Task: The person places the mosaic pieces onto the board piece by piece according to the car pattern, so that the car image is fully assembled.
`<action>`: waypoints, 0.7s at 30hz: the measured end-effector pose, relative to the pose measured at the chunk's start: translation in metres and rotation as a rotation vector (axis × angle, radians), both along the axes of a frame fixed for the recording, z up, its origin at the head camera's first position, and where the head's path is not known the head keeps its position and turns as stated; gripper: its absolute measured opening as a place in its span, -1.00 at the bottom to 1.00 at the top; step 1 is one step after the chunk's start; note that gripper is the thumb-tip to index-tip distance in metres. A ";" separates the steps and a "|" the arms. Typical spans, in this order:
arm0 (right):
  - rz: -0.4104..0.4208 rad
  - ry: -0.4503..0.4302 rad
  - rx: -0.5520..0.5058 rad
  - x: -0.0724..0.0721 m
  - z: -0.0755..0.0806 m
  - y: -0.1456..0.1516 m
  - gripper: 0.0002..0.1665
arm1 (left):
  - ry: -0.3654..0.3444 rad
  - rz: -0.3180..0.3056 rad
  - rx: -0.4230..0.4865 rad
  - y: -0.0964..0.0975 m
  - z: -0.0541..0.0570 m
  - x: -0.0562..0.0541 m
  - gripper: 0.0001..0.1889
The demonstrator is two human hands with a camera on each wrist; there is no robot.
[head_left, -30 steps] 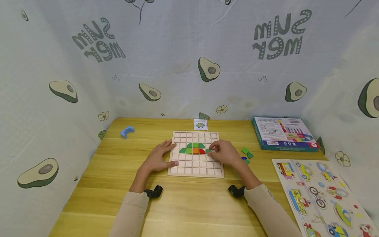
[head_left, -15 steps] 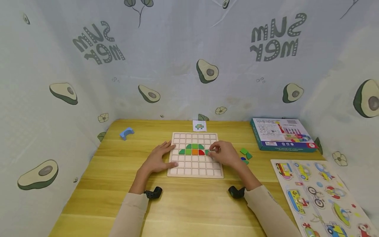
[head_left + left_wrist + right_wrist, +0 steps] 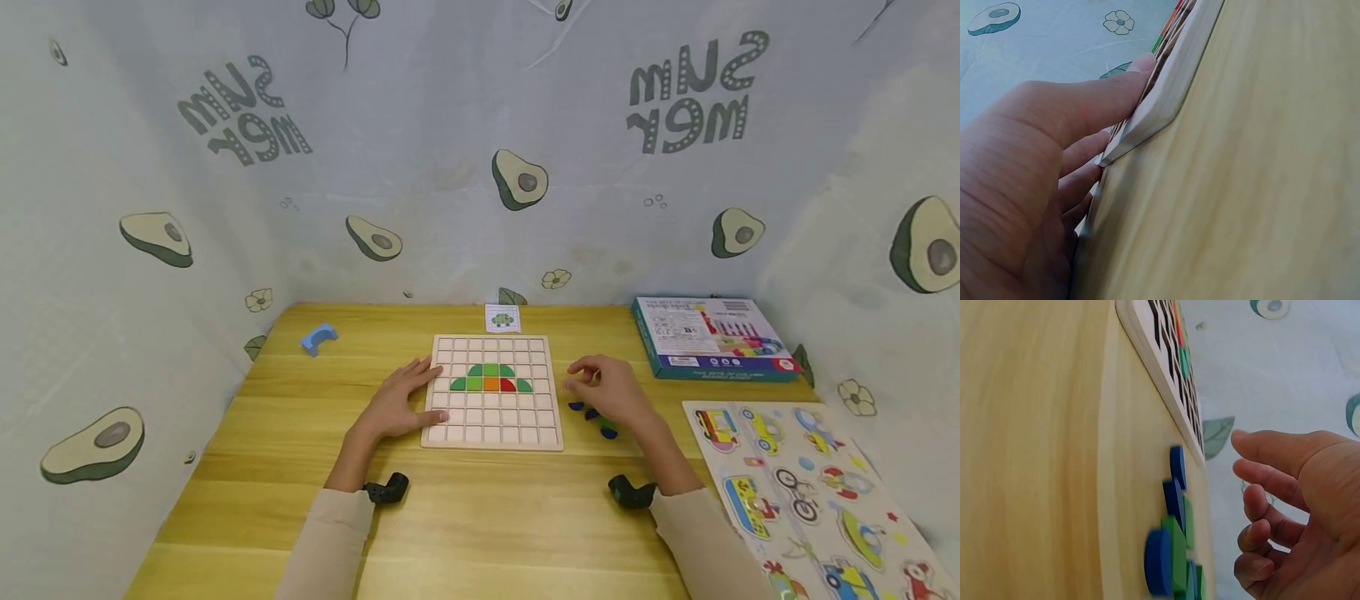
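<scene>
My left hand (image 3: 402,400) rests on the left edge of a wooden grid board (image 3: 491,436), fingers extended and thumb on its surface. The left wrist view shows the thumb (image 3: 1129,87) lying over the board's corner. Green, orange and red pieces sit in two rows of cells, with a dark green quarter-round piece (image 3: 524,386) at the right end of the lower row. Right of the board, my right hand (image 3: 611,392) hovers above loose pieces, fingers loosely bent and holding nothing. Among those pieces are blue half-rounds (image 3: 1159,562) and green ones (image 3: 1177,550), partly hidden in the head view.
Behind the board lies a small picture card (image 3: 502,318). A blue arched block (image 3: 319,338) is at the back left. On the right are a flat box (image 3: 712,337) and a vehicle puzzle board (image 3: 813,500). A printed cloth (image 3: 450,125) hangs behind the table.
My right hand has left the board and moved right, over the loose pieces. The green quarter-round piece stays in its cell. My left hand has kept its place.
</scene>
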State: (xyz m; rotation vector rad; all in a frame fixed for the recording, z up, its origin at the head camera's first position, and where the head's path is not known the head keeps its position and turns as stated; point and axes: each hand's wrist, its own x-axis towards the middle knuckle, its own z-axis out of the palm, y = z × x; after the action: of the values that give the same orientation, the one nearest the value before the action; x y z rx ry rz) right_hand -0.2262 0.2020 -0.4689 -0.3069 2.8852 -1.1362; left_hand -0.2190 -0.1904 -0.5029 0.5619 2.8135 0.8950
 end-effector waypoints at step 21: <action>-0.130 -0.061 0.108 0.005 0.008 0.064 -0.53 | -0.003 -0.004 -0.002 0.000 0.002 0.001 -0.08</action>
State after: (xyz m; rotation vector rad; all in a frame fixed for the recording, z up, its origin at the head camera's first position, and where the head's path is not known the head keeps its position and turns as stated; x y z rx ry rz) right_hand -0.2211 0.2662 -0.4609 -0.0812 2.9356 -0.9818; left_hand -0.2184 -0.1902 -0.5011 0.5652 2.8093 0.8912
